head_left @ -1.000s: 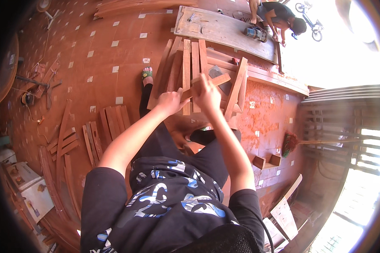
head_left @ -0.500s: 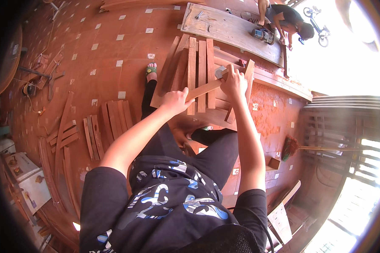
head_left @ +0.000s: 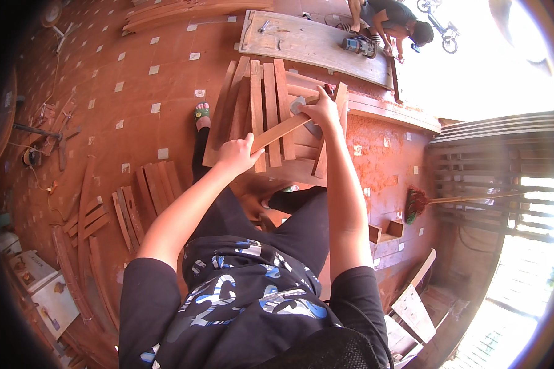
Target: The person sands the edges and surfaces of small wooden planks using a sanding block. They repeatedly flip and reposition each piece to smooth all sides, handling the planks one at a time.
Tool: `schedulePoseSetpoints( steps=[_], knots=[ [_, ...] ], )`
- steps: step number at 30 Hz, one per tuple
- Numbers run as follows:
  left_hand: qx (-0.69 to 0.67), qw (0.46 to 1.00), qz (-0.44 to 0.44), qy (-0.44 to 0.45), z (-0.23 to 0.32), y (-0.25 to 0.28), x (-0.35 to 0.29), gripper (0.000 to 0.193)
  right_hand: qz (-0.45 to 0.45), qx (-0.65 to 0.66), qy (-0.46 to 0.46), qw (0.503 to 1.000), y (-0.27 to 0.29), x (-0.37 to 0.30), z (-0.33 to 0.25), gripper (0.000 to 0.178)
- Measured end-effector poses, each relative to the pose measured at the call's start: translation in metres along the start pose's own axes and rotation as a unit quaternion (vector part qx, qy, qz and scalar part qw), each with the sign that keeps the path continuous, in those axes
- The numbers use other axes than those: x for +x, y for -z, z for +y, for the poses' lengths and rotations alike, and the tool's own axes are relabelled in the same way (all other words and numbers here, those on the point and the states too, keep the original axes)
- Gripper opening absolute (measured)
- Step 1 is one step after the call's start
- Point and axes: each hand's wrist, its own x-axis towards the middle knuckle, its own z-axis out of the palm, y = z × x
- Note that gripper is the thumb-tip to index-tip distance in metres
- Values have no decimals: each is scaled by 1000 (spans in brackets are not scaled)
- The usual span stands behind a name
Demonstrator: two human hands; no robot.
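A reddish-brown wooden strip (head_left: 282, 133) stretches at a slant between my two hands. Its near left end is gripped by my left hand (head_left: 235, 156), fingers wrapped round it. Around the far right end, my right hand (head_left: 324, 112) is closed. Beneath the strip, several wooden slats (head_left: 271, 111) lie side by side on a low stack of boards. Beside my right hand shows part of a grey flat-faced thing (head_left: 297, 103), mostly hidden, so its kind is unclear. Another slat (head_left: 330, 132) lies at a slant under my right wrist.
Beyond the stack, a person (head_left: 391, 21) bends near a long plank board (head_left: 314, 46) bearing a blue power tool (head_left: 359, 45). More slats (head_left: 157, 187) lie on the tiled floor (head_left: 135, 80) at left. A broom (head_left: 417, 204) and small wooden box (head_left: 391, 231) are at right.
The whole scene has shifted slightly left in view. Both hands still hold the wooden strip over the slats, at much the same slant.
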Motion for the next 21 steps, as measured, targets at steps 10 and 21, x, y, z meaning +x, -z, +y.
schedulePoseSetpoints(
  steps=[10,21],
  knots=[
    [-14,1000,10,-8,-2,0,1,56,-83,14,-52,995,17,7,-7,55],
    [-47,999,7,-11,-3,9,-1,45,-161,-79,-16,984,38,12,-26,51]
  ],
)
